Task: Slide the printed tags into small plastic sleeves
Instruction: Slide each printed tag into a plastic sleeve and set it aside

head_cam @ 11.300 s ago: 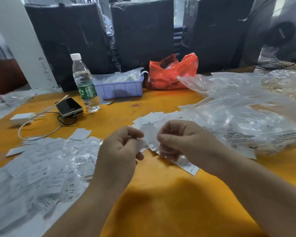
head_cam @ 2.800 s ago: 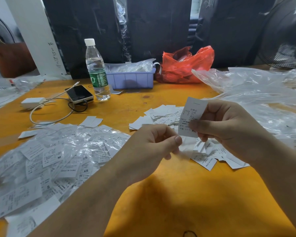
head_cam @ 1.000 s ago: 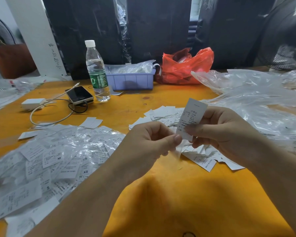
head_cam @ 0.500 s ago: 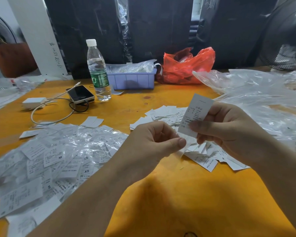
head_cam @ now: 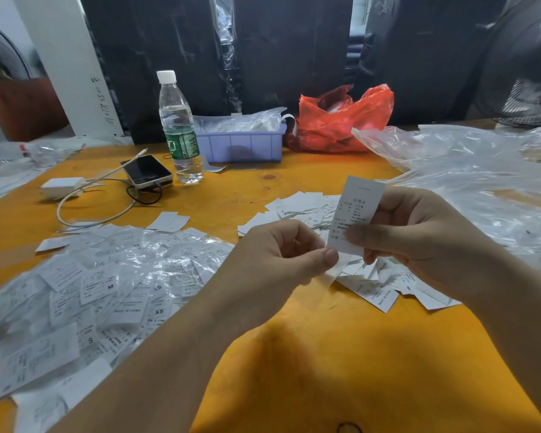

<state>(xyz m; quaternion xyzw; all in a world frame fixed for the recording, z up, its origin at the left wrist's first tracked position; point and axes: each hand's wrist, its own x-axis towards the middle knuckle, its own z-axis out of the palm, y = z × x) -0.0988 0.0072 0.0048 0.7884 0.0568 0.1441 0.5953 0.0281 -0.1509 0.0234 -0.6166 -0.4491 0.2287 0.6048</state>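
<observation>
- The right hand (head_cam: 419,242) pinches a printed tag (head_cam: 358,214) upright above the worktop (head_cam: 325,354); its print is too small to read.
- The left hand (head_cam: 275,264) has its grip closed on a thin clear sleeve (head_cam: 333,271) just below the tag's bottom edge.
- Sleeved tags (head_cam: 107,285) heaped at left read "M", "XS", "S" and "MADE IN CHINA" (the sleeves glint).
- Loose tags (head_cam: 384,295) lie under the hands, one reading "MADE IN CHINA".
- Behind stand a water bottle (head_cam: 180,129), phone (head_cam: 146,171), lilac bin (head_cam: 241,145) and red bag (head_cam: 341,120).
- Clear bags (head_cam: 466,170) crowd the right edge; bare orange worktop lies nearest the person.
</observation>
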